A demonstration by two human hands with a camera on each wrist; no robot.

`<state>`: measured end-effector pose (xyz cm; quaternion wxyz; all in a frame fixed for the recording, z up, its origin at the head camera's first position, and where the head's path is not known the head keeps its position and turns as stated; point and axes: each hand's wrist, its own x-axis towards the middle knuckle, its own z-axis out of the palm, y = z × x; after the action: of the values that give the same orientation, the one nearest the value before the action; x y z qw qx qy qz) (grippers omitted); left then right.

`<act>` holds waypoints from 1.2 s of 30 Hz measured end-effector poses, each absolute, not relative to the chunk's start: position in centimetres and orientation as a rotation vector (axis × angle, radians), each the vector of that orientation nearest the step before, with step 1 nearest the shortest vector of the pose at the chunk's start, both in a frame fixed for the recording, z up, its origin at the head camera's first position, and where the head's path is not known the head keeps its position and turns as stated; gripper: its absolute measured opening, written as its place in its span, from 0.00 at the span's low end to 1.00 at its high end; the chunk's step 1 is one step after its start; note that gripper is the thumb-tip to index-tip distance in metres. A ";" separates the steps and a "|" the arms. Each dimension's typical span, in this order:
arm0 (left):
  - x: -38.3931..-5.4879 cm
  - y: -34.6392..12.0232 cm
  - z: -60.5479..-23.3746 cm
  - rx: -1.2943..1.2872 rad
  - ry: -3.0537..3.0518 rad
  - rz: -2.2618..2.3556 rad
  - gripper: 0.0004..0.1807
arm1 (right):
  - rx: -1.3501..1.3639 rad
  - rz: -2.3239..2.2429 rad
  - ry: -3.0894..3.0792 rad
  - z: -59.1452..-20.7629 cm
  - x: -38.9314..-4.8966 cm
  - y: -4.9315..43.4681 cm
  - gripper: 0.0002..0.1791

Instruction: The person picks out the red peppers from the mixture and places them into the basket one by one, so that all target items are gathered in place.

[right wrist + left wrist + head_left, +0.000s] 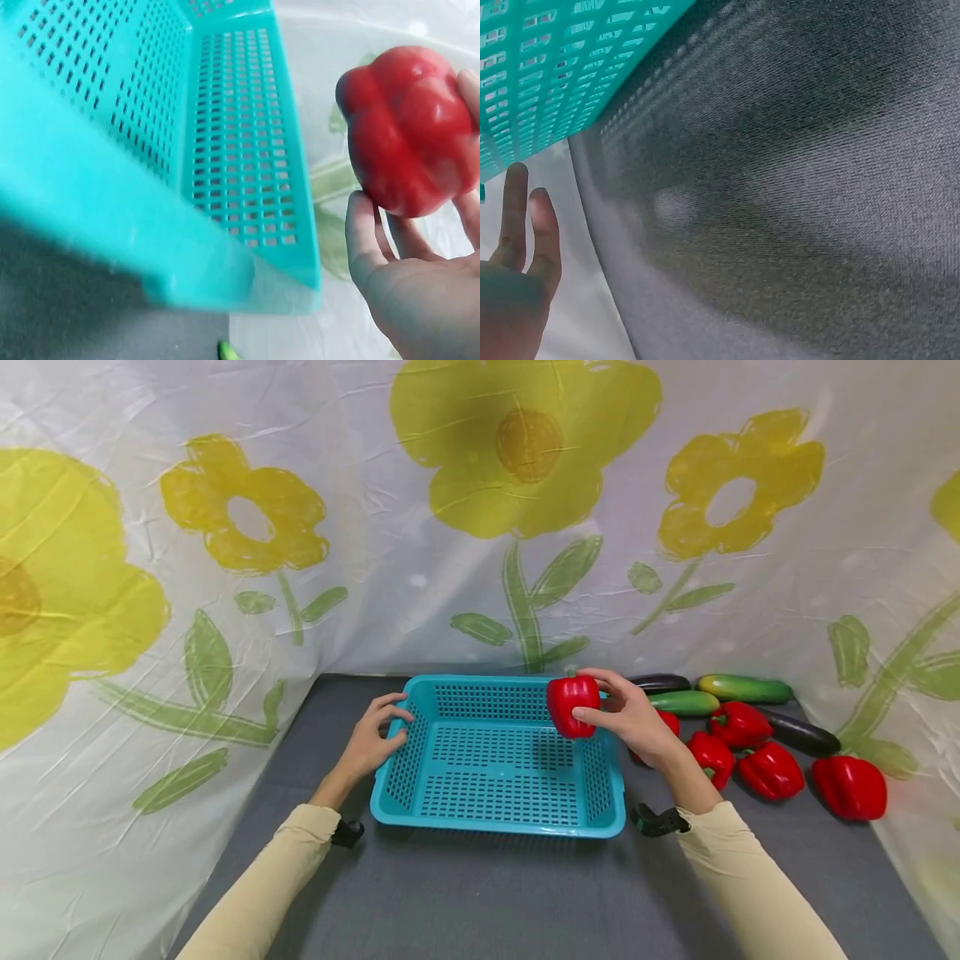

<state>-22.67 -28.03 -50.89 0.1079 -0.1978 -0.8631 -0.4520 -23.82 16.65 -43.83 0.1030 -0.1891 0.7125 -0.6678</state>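
Red pepper (572, 706), glossy and lobed, and a rectangular blue perforated basket (495, 827), its material smooth and plastic-looking, over dark woven cloth (480, 897). Right hand (632, 718) reaches forward and inward, thumb and fingers pinching the pepper's sides above the basket's far right part; left hand (371, 737) is at the left rim, fingers spread and gently bent, gripping nothing, rim contact unclear. Right of the pinching grip lie more red peppers (770, 772), long green vegetables (744, 688) and smooth dark eggplants (801, 732).
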 end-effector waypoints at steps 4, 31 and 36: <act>-22.7 -27.9 -50.9 -0.576 -2.542 -1.340 0.11 | -0.554 -1.968 2.085 -43.6 -24.0 15.7 0.34; -20.5 -26.3 -48.0 -0.612 -2.454 -1.493 0.09 | -0.544 -1.919 1.992 -44.0 -26.3 8.4 0.33; -20.4 -26.2 -47.8 -0.607 -2.457 -1.505 0.09 | -0.531 -1.927 1.979 -44.7 -26.7 7.2 0.35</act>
<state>-20.39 -26.16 -47.76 0.0983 -0.2052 -0.8303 -0.5088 -26.72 7.24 -44.71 0.1637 -0.1861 0.6940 -0.6760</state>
